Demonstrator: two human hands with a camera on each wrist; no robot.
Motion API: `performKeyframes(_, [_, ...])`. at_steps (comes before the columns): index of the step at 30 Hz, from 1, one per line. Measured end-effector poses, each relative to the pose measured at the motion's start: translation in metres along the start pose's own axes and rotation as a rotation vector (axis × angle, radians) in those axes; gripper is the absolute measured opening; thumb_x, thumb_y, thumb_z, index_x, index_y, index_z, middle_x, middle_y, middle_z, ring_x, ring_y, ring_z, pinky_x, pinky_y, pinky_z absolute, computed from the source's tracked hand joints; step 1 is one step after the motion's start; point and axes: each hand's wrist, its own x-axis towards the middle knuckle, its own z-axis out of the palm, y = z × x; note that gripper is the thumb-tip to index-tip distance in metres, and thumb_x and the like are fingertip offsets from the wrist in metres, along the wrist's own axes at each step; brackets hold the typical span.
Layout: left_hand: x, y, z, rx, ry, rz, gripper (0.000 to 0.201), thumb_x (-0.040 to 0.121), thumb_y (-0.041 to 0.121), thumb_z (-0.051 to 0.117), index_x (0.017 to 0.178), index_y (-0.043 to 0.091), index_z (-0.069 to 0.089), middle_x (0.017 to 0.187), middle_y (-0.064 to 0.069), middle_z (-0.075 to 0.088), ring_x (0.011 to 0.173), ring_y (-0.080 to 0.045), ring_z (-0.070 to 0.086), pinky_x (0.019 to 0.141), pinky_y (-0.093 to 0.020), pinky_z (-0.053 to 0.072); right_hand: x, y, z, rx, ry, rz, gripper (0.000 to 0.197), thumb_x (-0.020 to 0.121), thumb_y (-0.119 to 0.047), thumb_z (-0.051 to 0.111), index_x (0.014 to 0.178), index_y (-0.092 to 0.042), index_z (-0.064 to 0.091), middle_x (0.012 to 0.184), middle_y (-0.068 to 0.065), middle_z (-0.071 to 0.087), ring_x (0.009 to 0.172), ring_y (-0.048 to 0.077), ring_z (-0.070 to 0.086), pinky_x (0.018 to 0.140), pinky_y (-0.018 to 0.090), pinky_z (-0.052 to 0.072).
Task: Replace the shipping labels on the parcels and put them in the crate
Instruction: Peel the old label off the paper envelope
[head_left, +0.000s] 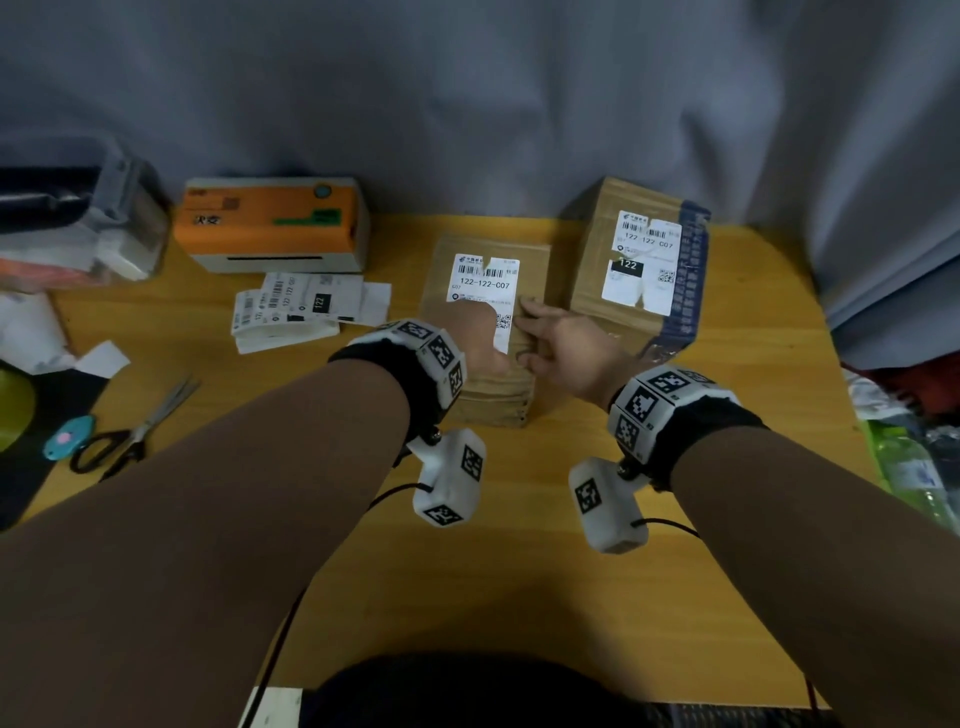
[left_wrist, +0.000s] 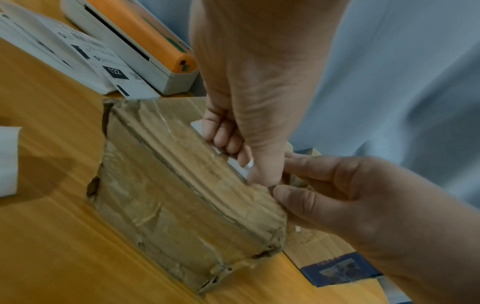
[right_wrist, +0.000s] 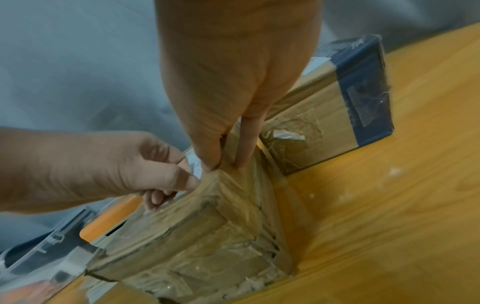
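Note:
A taped brown parcel (head_left: 488, 384) lies mid-table with a torn white shipping label (head_left: 485, 283) on its top. My left hand (head_left: 491, 327) is curled over the label's near right corner and pinches its edge (left_wrist: 240, 171). My right hand (head_left: 530, 325) grips the parcel's right edge, its thumb and a finger on either side of the near corner (right_wrist: 228, 164). A second, taller parcel (head_left: 639, 270) with blue tape and its own white label (head_left: 641, 260) stands just to the right, untouched.
An orange-and-white label printer (head_left: 275, 228) sits at the back left, with a stack of printed labels (head_left: 296, 312) in front of it. Scissors (head_left: 135, 431) lie at the left edge. A clear grey crate (head_left: 78, 218) stands far left. Grey cloth hangs behind.

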Motion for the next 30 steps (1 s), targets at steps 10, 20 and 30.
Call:
performKeyframes(10, [0.005, -0.014, 0.004, -0.003, 0.006, 0.137, 0.022, 0.090, 0.023, 0.053, 0.074, 0.008, 0.049, 0.073, -0.008, 0.051, 0.071, -0.022, 0.047, 0.065, -0.028, 0.037, -0.001, 0.003, 0.005, 0.043, 0.019, -0.018, 0.056, 0.092, -0.016, 0.058, 0.143, -0.006, 0.036, 0.157, 0.004, 0.020, 0.145, 0.013, 0.016, 0.109, 0.010, 0.002])
performKeyframes(20, [0.009, -0.012, 0.007, -0.033, 0.016, 0.097, 0.021, 0.086, 0.027, 0.059, 0.076, 0.010, 0.051, 0.074, -0.005, 0.050, 0.073, -0.021, 0.048, 0.068, -0.029, 0.038, 0.001, 0.005, 0.005, 0.004, 0.025, -0.015, 0.055, 0.092, -0.017, 0.059, 0.143, -0.009, 0.038, 0.157, 0.001, 0.020, 0.144, 0.012, 0.018, 0.109, 0.012, 0.004])
performKeyframes(30, [0.006, -0.009, 0.009, 0.053, 0.042, 0.137, 0.027, 0.086, 0.027, 0.053, 0.091, 0.002, 0.064, 0.086, -0.012, 0.065, 0.080, -0.027, 0.060, 0.075, -0.033, 0.046, -0.001, 0.000, 0.005, -0.008, 0.020, -0.008, 0.055, 0.094, -0.014, 0.056, 0.144, -0.007, 0.034, 0.157, 0.003, 0.018, 0.145, 0.013, 0.015, 0.114, 0.018, 0.005])
